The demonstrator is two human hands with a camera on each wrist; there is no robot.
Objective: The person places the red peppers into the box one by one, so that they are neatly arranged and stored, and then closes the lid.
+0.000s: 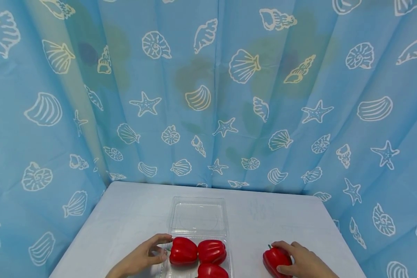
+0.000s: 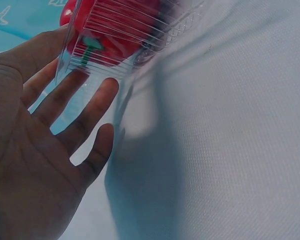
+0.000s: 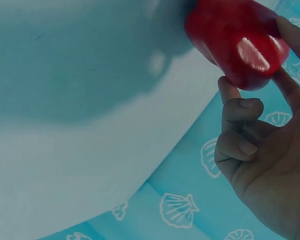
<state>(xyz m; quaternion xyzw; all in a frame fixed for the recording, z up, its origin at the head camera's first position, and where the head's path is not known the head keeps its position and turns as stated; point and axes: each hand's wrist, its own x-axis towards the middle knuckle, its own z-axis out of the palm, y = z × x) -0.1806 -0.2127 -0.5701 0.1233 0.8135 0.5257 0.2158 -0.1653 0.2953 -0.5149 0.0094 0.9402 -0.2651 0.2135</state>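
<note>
A clear plastic clamshell box [image 1: 198, 215] lies with its lid folded back on the table. In its base sit three red bell peppers [image 1: 183, 251], one with its green stem facing my left hand. That left hand [image 1: 141, 256] is at the box's left side, fingers spread and relaxed; in the left wrist view its fingertips are right at the ribbed wall. To the right of the box, my right hand [image 1: 304, 261] holds another red bell pepper [image 3: 235, 42] between thumb and fingers. Its other fingers are curled in the right wrist view. The front of the box is cut off in the head view.
A white table [image 1: 139, 208] carries everything. Blue curtains [image 1: 208, 150] with white shell and starfish prints stand behind it and along both sides. A stretch of white tabletop lies between the box and the right-hand pepper.
</note>
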